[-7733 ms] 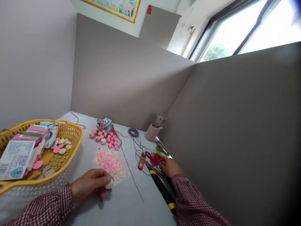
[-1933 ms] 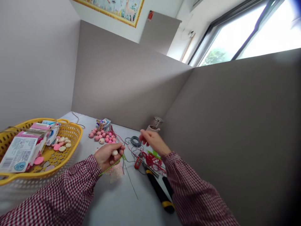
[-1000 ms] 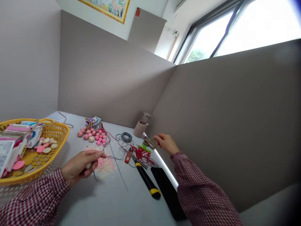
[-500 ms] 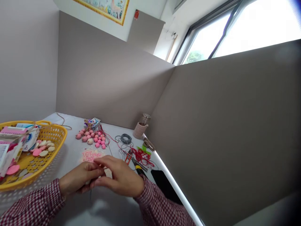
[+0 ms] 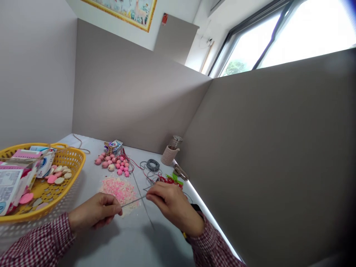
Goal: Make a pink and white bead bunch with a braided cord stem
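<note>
A pale grey desk (image 5: 109,244) stands in a corner of tall grey partitions (image 5: 133,89), with a bright window (image 5: 280,37) up to the right and a gold-framed picture (image 5: 119,11) above. Both forearms reach in from the bottom in red checked sleeves (image 5: 36,244). The left hand (image 5: 94,211) is closed, thumb against fingers, on one end of a thin metal wire (image 5: 133,201). The wire runs almost level to the right hand (image 5: 172,207), whose curled fingertips (image 5: 148,197) meet its other end – whether they grip it or only touch it, I cannot tell. The wire crosses the edge of a heap of pink and white crumbs (image 5: 118,191). Beyond are pink beads (image 5: 111,162), a coil of grey cord (image 5: 151,165) and tangled red thread (image 5: 169,180), partly behind the right hand. To the left sits a yellow plastic basket (image 5: 79,159) – pink discs (image 5: 52,179) and printed boxes (image 5: 16,181) inside.
</note>
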Demonstrator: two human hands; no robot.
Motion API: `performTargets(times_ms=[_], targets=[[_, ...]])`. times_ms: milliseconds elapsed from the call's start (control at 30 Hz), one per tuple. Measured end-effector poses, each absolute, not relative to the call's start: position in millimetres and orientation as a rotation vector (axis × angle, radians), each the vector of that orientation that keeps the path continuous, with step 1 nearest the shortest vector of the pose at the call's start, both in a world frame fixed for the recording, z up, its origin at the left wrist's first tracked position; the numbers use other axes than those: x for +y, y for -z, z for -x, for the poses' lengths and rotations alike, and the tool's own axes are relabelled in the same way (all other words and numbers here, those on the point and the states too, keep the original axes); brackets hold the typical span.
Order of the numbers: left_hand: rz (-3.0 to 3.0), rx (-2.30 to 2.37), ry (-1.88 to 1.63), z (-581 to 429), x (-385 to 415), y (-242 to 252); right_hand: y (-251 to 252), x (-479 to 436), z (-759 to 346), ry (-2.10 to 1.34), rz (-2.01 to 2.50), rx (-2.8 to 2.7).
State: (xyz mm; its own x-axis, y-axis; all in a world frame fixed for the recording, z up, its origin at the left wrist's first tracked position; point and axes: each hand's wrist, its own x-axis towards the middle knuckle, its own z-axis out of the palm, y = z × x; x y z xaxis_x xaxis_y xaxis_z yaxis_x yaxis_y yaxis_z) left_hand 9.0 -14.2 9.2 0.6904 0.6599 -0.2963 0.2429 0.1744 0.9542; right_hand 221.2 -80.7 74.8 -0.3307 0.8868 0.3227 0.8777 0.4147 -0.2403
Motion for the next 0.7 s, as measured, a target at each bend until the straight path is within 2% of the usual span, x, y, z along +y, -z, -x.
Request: performTargets(times_ms=[233, 300, 400, 500, 700], targets=[[-1.521, 0.803, -0.413, -25, -14, -7, -75, -90, -218, 0.174, 1.922, -2.201], [-1.528, 0.784, -0.418, -29, -14, -5, -71, -91, -201, 0.039, 1.76, -2.19], [-1.51, 0.759, -0.422, -31, -13, -2, -59, -85, -177, -0.352, 1.523, -2.199], [-1.493, 0.789, -0.437, -26, -10, 0, -43, -72, -166, -0.659, 1.479, -2.078], [-1.449, 0.847, -0.477, -14, 0, 3, -20, -49, -166, -0.611, 1.415, -1.995]])
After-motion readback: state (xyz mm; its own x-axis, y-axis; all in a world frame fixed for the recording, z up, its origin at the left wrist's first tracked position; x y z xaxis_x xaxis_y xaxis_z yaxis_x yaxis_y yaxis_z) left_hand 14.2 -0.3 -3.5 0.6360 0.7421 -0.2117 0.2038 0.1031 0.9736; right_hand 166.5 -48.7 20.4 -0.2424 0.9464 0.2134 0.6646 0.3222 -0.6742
